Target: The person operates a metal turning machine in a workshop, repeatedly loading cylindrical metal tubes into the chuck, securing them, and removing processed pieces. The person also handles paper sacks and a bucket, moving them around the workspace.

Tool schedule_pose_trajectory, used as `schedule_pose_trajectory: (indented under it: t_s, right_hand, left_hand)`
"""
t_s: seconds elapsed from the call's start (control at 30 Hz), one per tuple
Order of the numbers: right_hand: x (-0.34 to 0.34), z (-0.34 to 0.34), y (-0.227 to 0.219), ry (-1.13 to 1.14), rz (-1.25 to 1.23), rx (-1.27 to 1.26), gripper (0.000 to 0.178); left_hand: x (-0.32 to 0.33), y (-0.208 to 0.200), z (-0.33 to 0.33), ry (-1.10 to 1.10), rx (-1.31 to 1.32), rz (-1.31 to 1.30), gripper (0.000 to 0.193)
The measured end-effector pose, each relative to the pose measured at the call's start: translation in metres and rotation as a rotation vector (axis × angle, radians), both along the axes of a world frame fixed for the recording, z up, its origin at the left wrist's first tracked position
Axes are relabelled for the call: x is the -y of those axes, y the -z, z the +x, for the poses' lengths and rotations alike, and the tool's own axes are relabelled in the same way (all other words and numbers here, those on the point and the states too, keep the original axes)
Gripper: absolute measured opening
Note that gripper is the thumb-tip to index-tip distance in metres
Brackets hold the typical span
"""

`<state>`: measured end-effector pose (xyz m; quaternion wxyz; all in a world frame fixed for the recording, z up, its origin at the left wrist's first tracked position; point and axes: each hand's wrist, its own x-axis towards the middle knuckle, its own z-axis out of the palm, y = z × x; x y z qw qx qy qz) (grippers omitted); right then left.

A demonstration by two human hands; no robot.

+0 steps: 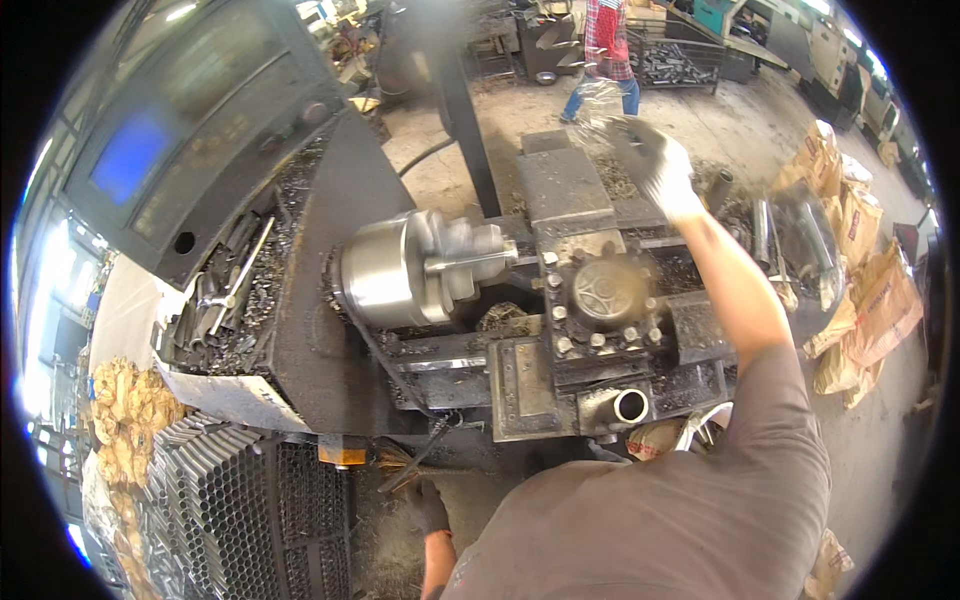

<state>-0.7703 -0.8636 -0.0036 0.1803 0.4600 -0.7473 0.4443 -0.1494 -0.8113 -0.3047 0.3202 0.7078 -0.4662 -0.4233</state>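
A lathe chuck (385, 270), bright steel with blurred jaws, sits left of the tool post (607, 290), which carries several square-headed bolts. My right hand (655, 170), in a white and dark glove, is raised over the far side of the machine, smeared by motion. Shiny streaks (600, 100) show beside its fingers; what they are, I cannot make out. Low at the left, my left hand (428, 507) in a dark glove is beside a dark lever bar (418, 458). Its fingers are mostly hidden, so a grip on the bar cannot be told.
Stacked metal tubes (215, 490) stand at the lower left, beneath a chip-covered tray (235, 290) with tools. A short tube (628, 406) juts from the carriage near my body. Brown paper sacks (870, 310) line the right. A person (608, 50) stands farther back.
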Motion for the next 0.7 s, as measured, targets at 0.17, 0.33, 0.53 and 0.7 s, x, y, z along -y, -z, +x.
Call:
schedule_pose_trajectory:
  t_s: [0.17, 0.33, 0.53, 0.7]
  right_hand:
    - [0.058, -0.086, 0.059, -0.184, 0.63, -0.221, 0.025]
    - [0.124, 0.018, 0.069, -0.782, 1.117, -0.067, 0.036]
    - [0.138, 0.068, 0.061, -0.874, 1.102, -0.1, 0.042]
    - [0.123, 0.033, 0.035, -0.968, 1.444, 0.244, 0.05]
  left_hand:
    - [0.06, -0.051, -0.086, 0.37, 0.344, -0.433, 0.03]
    - [0.097, -0.151, -0.204, 0.722, 0.487, -1.038, 0.047]
    - [0.151, -0.212, -0.314, 0.887, 0.678, -1.34, 0.077]
    - [0.19, -0.195, -0.363, 0.948, 0.803, -1.39, 0.073]
